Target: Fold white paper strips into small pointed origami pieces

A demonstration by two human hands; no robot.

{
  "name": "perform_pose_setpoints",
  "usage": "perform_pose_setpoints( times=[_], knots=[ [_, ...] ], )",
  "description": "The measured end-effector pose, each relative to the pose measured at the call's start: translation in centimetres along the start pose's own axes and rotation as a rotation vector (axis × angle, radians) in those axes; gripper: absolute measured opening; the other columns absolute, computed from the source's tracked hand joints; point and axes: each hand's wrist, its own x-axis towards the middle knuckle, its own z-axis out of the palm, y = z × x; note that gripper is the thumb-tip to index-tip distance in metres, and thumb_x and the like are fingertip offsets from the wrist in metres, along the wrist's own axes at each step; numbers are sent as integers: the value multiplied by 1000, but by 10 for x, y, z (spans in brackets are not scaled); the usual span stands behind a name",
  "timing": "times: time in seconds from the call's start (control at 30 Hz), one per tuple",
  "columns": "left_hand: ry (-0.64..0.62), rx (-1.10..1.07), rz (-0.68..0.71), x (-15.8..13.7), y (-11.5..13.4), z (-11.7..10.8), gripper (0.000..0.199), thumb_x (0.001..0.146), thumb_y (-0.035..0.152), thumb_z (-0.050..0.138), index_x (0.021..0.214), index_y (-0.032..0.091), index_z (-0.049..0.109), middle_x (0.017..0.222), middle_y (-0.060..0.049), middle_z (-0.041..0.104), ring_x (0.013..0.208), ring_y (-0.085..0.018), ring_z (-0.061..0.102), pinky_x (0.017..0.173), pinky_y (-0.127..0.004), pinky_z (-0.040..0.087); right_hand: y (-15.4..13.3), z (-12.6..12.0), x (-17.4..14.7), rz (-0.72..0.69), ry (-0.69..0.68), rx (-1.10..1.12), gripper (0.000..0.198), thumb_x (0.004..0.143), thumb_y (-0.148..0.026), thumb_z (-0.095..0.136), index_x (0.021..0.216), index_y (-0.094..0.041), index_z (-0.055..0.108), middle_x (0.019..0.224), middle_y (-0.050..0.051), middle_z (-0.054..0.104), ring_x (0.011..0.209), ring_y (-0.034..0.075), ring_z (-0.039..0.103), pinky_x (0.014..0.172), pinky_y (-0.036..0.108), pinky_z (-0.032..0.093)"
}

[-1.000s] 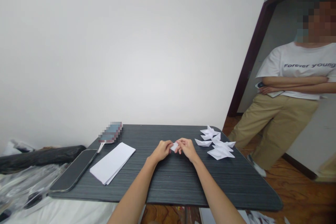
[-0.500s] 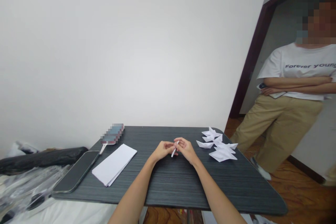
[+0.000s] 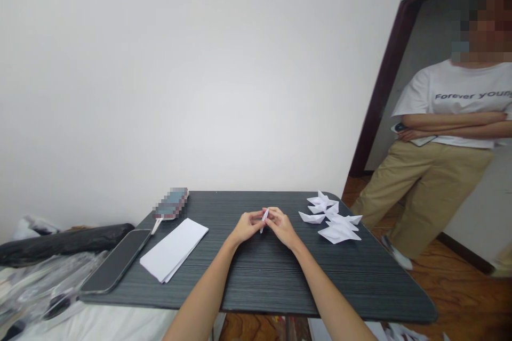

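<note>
Probably light and creasable, the folded paper (image 3: 265, 215), pinched by left hand (image 3: 247, 227) and right hand (image 3: 282, 228) inside the worktop's (image 3: 268, 282) edges, suits fold-side holds.

Table (image 3: 264, 287): dark top, fine streaked grain, rounded corners. Wall (image 3: 200, 74): plain, white, rising beyond the table's far edge, brightest above its middle. Door frame (image 3: 382, 90): dark reddish brown, past the table's far right corner, around a grey panel (image 3: 424, 37). Pale wall section (image 3: 484, 213): right of the table, with dark baseboard (image 3: 466, 254). Floor (image 3: 460, 293): brown, wavy wood grain, right of the table and below its near edge. Light: soft, diffuse; source out of view.
</note>
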Motion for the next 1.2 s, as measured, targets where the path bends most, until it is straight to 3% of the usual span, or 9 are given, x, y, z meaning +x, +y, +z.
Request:
perform_pose_setpoints(
  times=[0.1,0.3,0.4,0.47,0.57,0.73,0.93,1.03,1.2],
  knots=[
    [15,81,23,0,-4,-1,42,69,23,54,109,10,50,101,-9,58,84,-20,57,76,-33,44,2,2,-1,-31,27,-118,29,70,-22,50,98,-20,58,96,6,46,77,14,52,62,25,47],
    [176,191,74,3,-12,-2,33,69,14,47,101,11,57,100,-8,60,88,-19,55,82,-33,41,3,6,-4,-87,135,-277,31,72,-20,46,101,-20,57,94,8,47,66,12,52,54,24,47],
    [264,59,36,6,-13,-1,37,67,15,50,103,11,55,104,-9,57,94,-20,53,85,-33,40,3,6,-3,-124,193,-270,25,73,-21,46,93,-19,61,89,7,49,68,13,53,58,26,49],
    [284,-66,-60,6,-10,0,39,67,19,52,105,9,53,101,-11,59,91,-21,55,80,-34,44,3,5,-2,-150,231,-270,23,74,-22,46,88,-19,63,86,6,50,71,14,54,60,26,49],
    [184,-261,-222,5,-5,1,37,69,24,51,100,5,55,85,-13,63,75,-21,60,72,-35,48,2,3,-2,-181,262,-299,21,74,-22,46,85,-19,63,85,6,51,72,14,54,61,26,49],
    [139,-444,-288,2,-1,-1,37,71,33,49,86,0,59,69,-15,64,64,-20,62,68,-34,48,-4,2,-5,-224,233,-389,20,73,-19,46,82,-19,64,85,6,51,74,15,53,63,26,48],
    [113,-212,-184,1,-2,-1,38,61,37,61,79,3,60,70,-10,64,64,-18,61,66,-29,48,-2,4,-3,-158,228,-279,19,71,-22,47,80,-17,64,82,6,55,70,14,55,60,26,48],
    [72,-82,-113,1,-3,1,39,63,40,58,79,5,61,68,-8,64,64,-18,61,62,-27,48,3,4,-1,-20,224,-172,27,68,-28,53,89,-15,61,74,5,59,61,13,56,54,25,48],
    [80,316,-10,-5,2,7,37,72,41,45,80,8,60,66,-6,63,55,-13,58,52,-21,44,5,2,0,37,191,-136,24,65,-34,56,74,-13,63,71,6,60,59,14,56,52,24,47]
  ],
)
